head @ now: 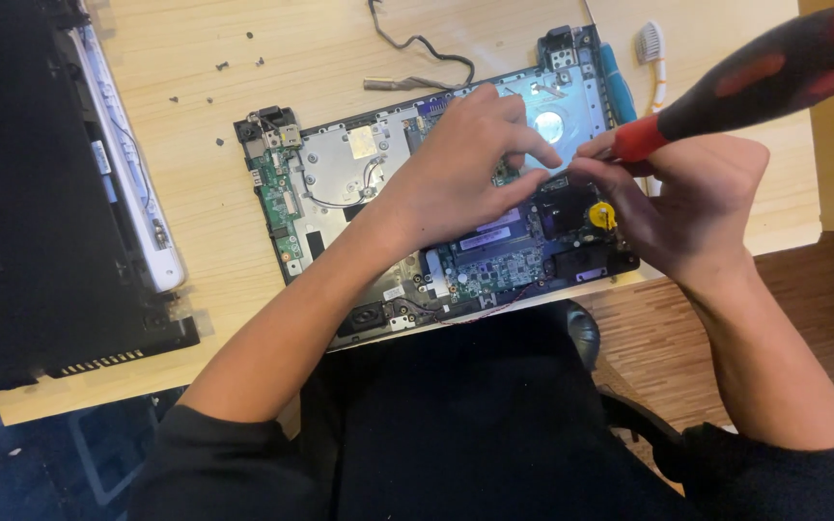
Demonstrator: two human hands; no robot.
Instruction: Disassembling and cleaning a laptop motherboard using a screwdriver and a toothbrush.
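Note:
An opened laptop base lies on the wooden table, its green circuit board and metal shields exposed. My left hand rests on the middle of the board, fingers pinched together near the centre. My right hand grips a screwdriver with a black and red handle; its tip points down to the board beside my left fingertips. A yellow round part sits just below the hands.
A black laptop cover with a white strip lies at the left. Small loose screws dot the table's far side. A black cable and a toothbrush lie behind the base. The table edge runs close to my lap.

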